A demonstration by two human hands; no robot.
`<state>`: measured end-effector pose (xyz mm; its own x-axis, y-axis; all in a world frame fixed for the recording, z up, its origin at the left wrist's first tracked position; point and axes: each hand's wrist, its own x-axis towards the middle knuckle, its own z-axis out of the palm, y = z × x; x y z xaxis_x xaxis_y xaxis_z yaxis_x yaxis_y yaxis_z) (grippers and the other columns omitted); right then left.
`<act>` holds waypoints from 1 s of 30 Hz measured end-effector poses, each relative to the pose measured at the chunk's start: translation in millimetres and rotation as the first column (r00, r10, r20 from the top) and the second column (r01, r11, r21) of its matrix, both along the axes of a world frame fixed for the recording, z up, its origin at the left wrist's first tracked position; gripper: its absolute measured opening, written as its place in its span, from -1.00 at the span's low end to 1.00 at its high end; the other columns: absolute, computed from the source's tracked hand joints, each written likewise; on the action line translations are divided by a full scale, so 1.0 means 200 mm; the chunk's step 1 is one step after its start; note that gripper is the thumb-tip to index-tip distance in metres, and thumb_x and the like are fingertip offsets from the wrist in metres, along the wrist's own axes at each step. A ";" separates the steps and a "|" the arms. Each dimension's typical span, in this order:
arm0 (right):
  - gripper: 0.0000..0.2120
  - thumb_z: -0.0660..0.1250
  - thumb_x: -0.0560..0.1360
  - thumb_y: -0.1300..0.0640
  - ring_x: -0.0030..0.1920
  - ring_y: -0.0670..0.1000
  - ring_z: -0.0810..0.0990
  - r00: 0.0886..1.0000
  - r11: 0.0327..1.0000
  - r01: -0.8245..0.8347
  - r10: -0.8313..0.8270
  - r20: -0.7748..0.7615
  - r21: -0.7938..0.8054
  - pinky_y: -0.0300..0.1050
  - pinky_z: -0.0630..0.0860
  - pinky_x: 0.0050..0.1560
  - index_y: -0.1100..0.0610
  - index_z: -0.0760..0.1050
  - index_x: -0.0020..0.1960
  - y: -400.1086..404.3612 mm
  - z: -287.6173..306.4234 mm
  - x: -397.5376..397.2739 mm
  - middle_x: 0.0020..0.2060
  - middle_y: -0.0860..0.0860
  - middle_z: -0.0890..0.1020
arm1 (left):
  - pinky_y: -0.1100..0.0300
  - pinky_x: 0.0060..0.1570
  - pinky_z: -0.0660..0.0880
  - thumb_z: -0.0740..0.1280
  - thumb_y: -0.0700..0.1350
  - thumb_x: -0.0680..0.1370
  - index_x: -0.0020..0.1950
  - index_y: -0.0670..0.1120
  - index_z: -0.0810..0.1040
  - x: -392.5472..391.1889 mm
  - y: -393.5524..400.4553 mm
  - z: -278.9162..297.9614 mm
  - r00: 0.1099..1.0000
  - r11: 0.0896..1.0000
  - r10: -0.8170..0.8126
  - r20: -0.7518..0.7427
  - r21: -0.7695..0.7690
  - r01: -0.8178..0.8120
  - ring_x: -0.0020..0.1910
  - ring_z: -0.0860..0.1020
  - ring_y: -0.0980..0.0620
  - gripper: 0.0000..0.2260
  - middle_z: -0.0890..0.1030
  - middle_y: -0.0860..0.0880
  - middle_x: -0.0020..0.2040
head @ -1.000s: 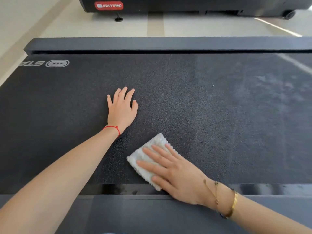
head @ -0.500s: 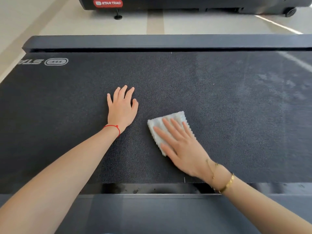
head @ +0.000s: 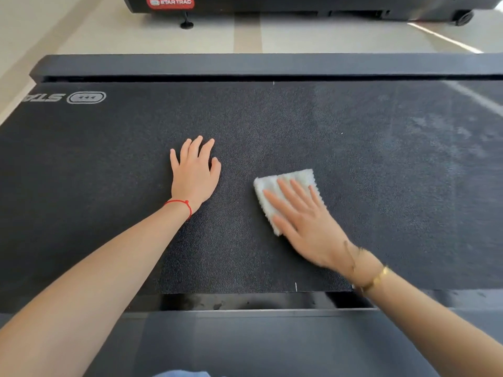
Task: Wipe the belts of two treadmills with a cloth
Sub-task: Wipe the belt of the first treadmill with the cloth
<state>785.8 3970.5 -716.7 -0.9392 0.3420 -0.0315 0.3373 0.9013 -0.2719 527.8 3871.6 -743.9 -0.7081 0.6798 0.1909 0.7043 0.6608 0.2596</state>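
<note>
Belt point(head: 272, 126) — black, pebbled, fills most of the view; its long axis runs left to right across the frame. A white logo point(head: 86, 97) is printed near its far left corner, reading upside down from here. The right part of the belt shows paler, streaky patches.

Left hand point(head: 194, 175) lies flat on the belt, palm down, fingers straight and slightly spread, pointing away from the person; it holds nothing. A red string point(head: 178, 204) circles its wrist.

Right hand point(head: 304, 224) presses a white cloth point(head: 285, 183) flat against the belt, just right of the left hand but apart from it. Fingers are straight and fanned over the cloth, pointing up and left — a flat press, not a grasp. The hand is a little motion-blurred. A gold bracelet point(head: 377, 278) sits on its wrist.

Cloth is a folded rectangle with a scalloped edge; its long axis tilts from near left to far right, and the far edge sticks out past the fingertips. The near part is hidden under the palm.

Dark side rails border the belt: far rail point(head: 245, 63) and near rail point(head: 272, 336). Beyond the far rail, pale floor point(head: 109, 31), then the base of a second treadmill point(head: 299, 4) with a red badge point(head: 170, 2).
</note>
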 end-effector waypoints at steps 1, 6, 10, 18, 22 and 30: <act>-0.51 -0.09 0.68 -0.11 0.58 0.01 -0.21 0.997 0.997 -0.074 0.074 0.008 -0.006 0.03 -0.28 0.55 -0.15 -0.05 0.58 -0.06 0.00 0.06 0.59 -0.06 -0.08 | -0.23 0.52 -0.05 0.10 0.00 0.66 0.55 0.00 0.26 0.00 0.00 0.00 1.000 1.000 0.000 -0.006 0.003 0.000 0.56 0.12 -0.09 -0.56 0.22 -0.08 0.57; -0.51 -0.19 0.66 -0.18 0.57 -0.08 -0.24 0.982 0.983 -0.185 0.185 0.046 -0.015 -0.04 -0.30 0.54 -0.22 -0.14 0.57 -0.07 0.01 0.18 0.59 -0.15 -0.12 | -0.24 0.52 -0.05 0.09 0.00 0.67 0.55 -0.01 0.26 0.00 -0.01 0.00 1.000 1.000 -0.008 -0.003 0.006 0.008 0.56 0.12 -0.11 -0.56 0.23 -0.09 0.56; -0.50 -0.10 0.66 -0.11 0.59 -0.01 -0.15 0.992 0.992 0.116 -0.119 0.044 0.049 0.05 -0.25 0.54 -0.14 -0.07 0.59 0.21 0.00 0.04 0.60 -0.05 -0.03 | -0.23 0.52 -0.06 0.07 0.00 0.67 0.56 -0.01 0.24 0.01 -0.01 0.01 1.000 1.000 -0.010 0.011 -0.008 0.010 0.57 0.10 -0.10 -0.56 0.21 -0.09 0.57; -0.51 -0.14 0.67 -0.14 0.58 0.03 -0.21 0.998 0.999 -0.046 0.045 0.054 0.024 0.00 -0.34 0.52 -0.16 -0.10 0.58 -0.13 0.00 0.11 0.59 -0.06 -0.10 | -0.24 0.52 -0.05 0.08 -0.02 0.67 0.56 -0.02 0.24 0.02 -0.01 0.02 1.000 1.000 -0.016 0.013 -0.012 0.016 0.57 0.10 -0.12 -0.56 0.21 -0.10 0.57; -0.51 -0.18 0.66 -0.17 0.58 -0.05 -0.24 0.981 0.981 -0.183 0.186 0.057 -0.065 0.02 -0.28 0.55 -0.22 -0.12 0.57 -0.27 0.02 0.24 0.59 -0.14 -0.12 | -0.27 0.51 -0.08 0.07 -0.05 0.68 0.57 -0.03 0.21 0.05 0.01 0.05 0.998 1.000 0.011 0.064 -0.022 -0.009 0.58 0.05 -0.12 -0.56 0.16 -0.10 0.59; -0.51 -0.08 0.66 -0.11 0.58 -0.03 -0.16 0.953 0.954 0.298 -0.299 0.039 0.028 0.06 -0.23 0.54 -0.17 -0.04 0.58 0.15 0.00 0.17 0.60 -0.05 -0.02 | -0.31 0.49 -0.10 0.07 -0.04 0.67 0.58 -0.02 0.15 0.18 0.07 0.11 0.988 0.995 -0.096 0.118 0.010 0.095 0.58 0.01 -0.13 -0.54 0.14 -0.10 0.59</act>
